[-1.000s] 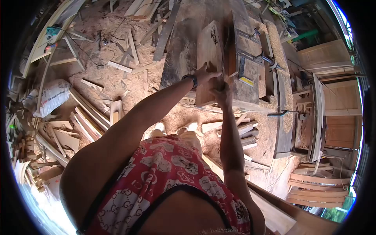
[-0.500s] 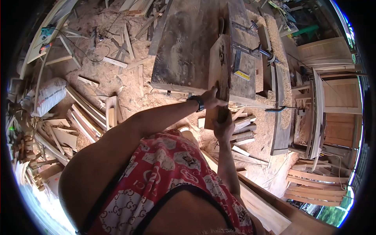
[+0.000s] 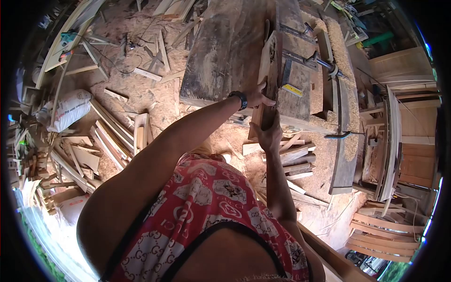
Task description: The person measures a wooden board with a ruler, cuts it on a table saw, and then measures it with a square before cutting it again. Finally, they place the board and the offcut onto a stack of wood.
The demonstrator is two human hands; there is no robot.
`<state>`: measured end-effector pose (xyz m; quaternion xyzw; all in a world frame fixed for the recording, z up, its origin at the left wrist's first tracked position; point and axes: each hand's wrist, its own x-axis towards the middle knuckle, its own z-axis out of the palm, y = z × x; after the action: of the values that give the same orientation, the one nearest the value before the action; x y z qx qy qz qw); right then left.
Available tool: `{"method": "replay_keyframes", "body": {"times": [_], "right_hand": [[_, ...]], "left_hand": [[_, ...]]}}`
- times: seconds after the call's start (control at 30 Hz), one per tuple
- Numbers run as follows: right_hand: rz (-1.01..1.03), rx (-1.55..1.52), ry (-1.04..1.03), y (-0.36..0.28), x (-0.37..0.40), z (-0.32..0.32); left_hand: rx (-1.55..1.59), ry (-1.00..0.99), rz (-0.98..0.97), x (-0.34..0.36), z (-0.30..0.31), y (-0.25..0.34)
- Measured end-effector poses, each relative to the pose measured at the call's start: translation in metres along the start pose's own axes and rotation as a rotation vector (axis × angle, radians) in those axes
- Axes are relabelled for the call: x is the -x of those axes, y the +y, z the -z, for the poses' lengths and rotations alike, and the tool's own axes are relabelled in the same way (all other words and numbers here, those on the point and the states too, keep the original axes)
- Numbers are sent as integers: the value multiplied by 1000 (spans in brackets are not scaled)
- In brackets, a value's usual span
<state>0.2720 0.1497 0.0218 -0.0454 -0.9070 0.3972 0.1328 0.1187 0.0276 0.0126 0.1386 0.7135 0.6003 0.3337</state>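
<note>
A long wooden board (image 3: 268,58) is tilted up on edge along the top of a dark workbench (image 3: 221,56), its near end sticking out past the bench's front edge. My left hand (image 3: 256,96), with a black watch on the wrist, is closed on the board, thumb across its upper edge. Close behind it, my right hand (image 3: 269,135) grips the near end, partly hiding it. To the right of the board, a square with a yellow stock (image 3: 292,90) lies on the bench.
A bar clamp (image 3: 329,68) and a second clamp (image 3: 338,135) sit at the bench's right, among wood shavings. Offcuts (image 3: 296,157) lie below the bench front. Left are a white sack (image 3: 70,110), stacked strips (image 3: 112,138) and a cord on the floor. Curved slats (image 3: 385,235) stand lower right.
The board has slid forward along the bench, away from my body, with both hands still on it. Its near end overhangs less. The camera view has shifted slightly.
</note>
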Motion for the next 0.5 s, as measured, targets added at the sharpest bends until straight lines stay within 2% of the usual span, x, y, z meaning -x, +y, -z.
{"method": "replay_keyframes", "body": {"times": [0.1,0.17,0.3,0.37,0.5], "right_hand": [[1,-79,28,0,-3,-2],[-157,-69,-86,0,-8,3],[-172,-61,-79,2,-11,8],[-176,-84,-51,5,-12,8],[-204,-124,-40,3,-14,10]], "left_hand": [[34,-9,65,5,0,7],[34,-2,74,-2,0,5],[34,-42,85,-18,-1,-4],[128,-53,10,-24,-2,-12],[64,-80,67,-17,-2,4]]}}
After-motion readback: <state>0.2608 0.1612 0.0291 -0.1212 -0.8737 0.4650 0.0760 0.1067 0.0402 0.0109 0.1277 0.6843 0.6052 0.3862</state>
